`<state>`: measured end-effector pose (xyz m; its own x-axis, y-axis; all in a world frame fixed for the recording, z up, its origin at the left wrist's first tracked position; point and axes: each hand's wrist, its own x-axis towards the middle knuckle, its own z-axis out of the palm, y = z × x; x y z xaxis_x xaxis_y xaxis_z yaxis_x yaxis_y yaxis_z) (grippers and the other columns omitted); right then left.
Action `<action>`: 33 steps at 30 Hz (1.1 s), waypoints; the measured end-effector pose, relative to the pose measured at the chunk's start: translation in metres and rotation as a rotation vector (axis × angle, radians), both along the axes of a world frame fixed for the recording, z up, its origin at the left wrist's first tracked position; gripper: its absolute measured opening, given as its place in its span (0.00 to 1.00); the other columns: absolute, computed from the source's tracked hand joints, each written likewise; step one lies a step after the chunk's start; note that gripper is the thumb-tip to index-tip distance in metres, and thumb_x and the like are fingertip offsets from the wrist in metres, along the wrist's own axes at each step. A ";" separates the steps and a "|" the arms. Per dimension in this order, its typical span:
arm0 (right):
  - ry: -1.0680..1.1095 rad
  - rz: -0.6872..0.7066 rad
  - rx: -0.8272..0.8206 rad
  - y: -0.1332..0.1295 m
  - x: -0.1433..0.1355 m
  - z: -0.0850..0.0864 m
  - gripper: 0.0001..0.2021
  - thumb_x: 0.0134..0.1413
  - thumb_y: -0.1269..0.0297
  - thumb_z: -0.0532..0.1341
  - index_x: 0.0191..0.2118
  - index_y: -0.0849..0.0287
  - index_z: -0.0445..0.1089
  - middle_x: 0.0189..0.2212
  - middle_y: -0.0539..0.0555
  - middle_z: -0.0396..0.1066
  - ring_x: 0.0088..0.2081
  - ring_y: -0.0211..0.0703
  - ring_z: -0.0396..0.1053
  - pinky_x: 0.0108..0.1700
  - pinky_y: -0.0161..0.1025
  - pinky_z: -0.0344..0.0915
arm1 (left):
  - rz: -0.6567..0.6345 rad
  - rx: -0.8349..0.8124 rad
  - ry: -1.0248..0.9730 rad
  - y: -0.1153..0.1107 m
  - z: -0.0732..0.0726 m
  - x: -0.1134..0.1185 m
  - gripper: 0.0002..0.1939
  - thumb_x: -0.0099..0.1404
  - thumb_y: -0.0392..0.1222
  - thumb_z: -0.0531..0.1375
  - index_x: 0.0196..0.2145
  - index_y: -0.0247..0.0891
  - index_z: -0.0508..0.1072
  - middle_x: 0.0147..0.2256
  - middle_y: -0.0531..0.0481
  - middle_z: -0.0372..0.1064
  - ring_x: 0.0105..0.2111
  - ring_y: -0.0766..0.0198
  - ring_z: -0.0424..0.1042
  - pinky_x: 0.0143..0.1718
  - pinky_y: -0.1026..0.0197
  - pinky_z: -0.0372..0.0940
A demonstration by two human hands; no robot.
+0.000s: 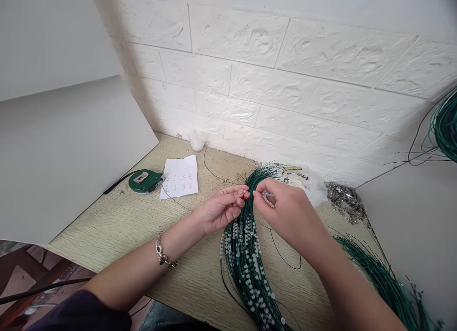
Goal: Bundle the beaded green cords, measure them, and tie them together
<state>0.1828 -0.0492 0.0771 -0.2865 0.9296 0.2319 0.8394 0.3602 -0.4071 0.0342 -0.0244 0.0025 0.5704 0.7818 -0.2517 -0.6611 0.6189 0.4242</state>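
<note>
My left hand (226,205) is closed in a pinch of thumb and fingertips on a thin green cord (251,192). Against it, my right hand (285,200) pinches the same cord close by. Small clear beads (267,194) show at the right fingers. Under and in front of both hands lies a thick bundle of dark green cords (255,267), many carrying small translucent beads. Its loose ends (267,170) fan out behind my hands. A single cord loops onto the table to the right of the bundle.
On the wooden table (193,278) lie a green tape measure (144,180) and a paper with handwriting (180,176). White fluff (197,141) sits by the wall. To the right are a pile of small silvery pieces (346,201), another green cord bundle (378,274) and a coil (446,126).
</note>
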 end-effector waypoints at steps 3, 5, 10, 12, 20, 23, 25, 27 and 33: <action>-0.019 -0.007 -0.002 0.000 0.000 -0.001 0.06 0.51 0.65 0.52 0.26 0.58 0.63 0.21 0.46 0.65 0.23 0.34 0.60 0.23 0.32 0.48 | -0.005 -0.001 0.002 0.000 0.000 0.000 0.08 0.56 0.24 0.54 0.34 0.28 0.68 0.26 0.48 0.65 0.20 0.76 0.64 0.17 0.78 0.58; -0.032 -0.007 -0.002 -0.001 -0.001 -0.001 0.07 0.51 0.65 0.52 0.26 0.58 0.62 0.21 0.46 0.64 0.23 0.34 0.59 0.23 0.32 0.48 | -0.013 0.013 0.002 0.000 0.000 0.000 0.08 0.55 0.24 0.54 0.34 0.28 0.68 0.26 0.48 0.65 0.20 0.76 0.64 0.17 0.78 0.58; -0.046 0.015 -0.001 -0.001 -0.004 -0.003 0.07 0.52 0.66 0.51 0.26 0.59 0.62 0.22 0.47 0.65 0.24 0.34 0.61 0.24 0.32 0.48 | -0.009 0.042 0.008 0.000 -0.001 0.001 0.08 0.55 0.25 0.55 0.35 0.28 0.69 0.25 0.47 0.66 0.20 0.76 0.65 0.18 0.77 0.59; -0.048 0.013 -0.003 -0.001 -0.004 -0.003 0.07 0.52 0.66 0.51 0.26 0.59 0.61 0.22 0.47 0.65 0.24 0.34 0.61 0.23 0.32 0.48 | -0.006 0.040 0.017 -0.001 -0.001 0.001 0.08 0.55 0.25 0.55 0.34 0.28 0.69 0.25 0.48 0.66 0.20 0.76 0.64 0.18 0.77 0.59; -0.044 0.006 0.013 -0.001 -0.005 -0.005 0.07 0.51 0.66 0.51 0.26 0.59 0.61 0.21 0.48 0.64 0.23 0.34 0.60 0.23 0.31 0.48 | 0.029 0.060 0.057 -0.002 -0.001 0.001 0.07 0.53 0.25 0.58 0.32 0.28 0.70 0.23 0.48 0.66 0.20 0.75 0.64 0.17 0.77 0.58; -0.057 -0.001 0.005 -0.001 -0.006 -0.005 0.07 0.51 0.66 0.51 0.25 0.59 0.61 0.21 0.47 0.64 0.22 0.33 0.59 0.22 0.31 0.47 | 0.037 0.070 0.064 -0.002 -0.001 0.001 0.07 0.52 0.25 0.58 0.31 0.28 0.70 0.23 0.48 0.66 0.19 0.75 0.64 0.16 0.77 0.57; -0.061 -0.004 -0.004 -0.001 -0.006 -0.005 0.07 0.52 0.66 0.51 0.25 0.59 0.61 0.21 0.47 0.64 0.23 0.34 0.60 0.22 0.31 0.47 | 0.040 0.074 0.057 -0.002 -0.001 0.002 0.07 0.52 0.25 0.58 0.31 0.28 0.71 0.23 0.48 0.66 0.19 0.76 0.64 0.16 0.77 0.57; -0.057 -0.007 -0.011 -0.001 -0.006 -0.004 0.07 0.51 0.66 0.51 0.25 0.59 0.61 0.21 0.47 0.65 0.23 0.34 0.60 0.23 0.31 0.47 | 0.042 0.084 0.047 -0.002 -0.001 0.002 0.06 0.52 0.26 0.59 0.31 0.28 0.71 0.23 0.48 0.67 0.19 0.76 0.64 0.16 0.77 0.57; -0.037 -0.003 -0.010 -0.001 -0.006 -0.006 0.07 0.51 0.66 0.51 0.26 0.59 0.61 0.21 0.47 0.64 0.23 0.34 0.60 0.23 0.31 0.48 | 0.056 0.113 0.056 -0.002 -0.001 0.002 0.06 0.51 0.26 0.59 0.30 0.28 0.72 0.23 0.49 0.67 0.19 0.76 0.64 0.16 0.77 0.58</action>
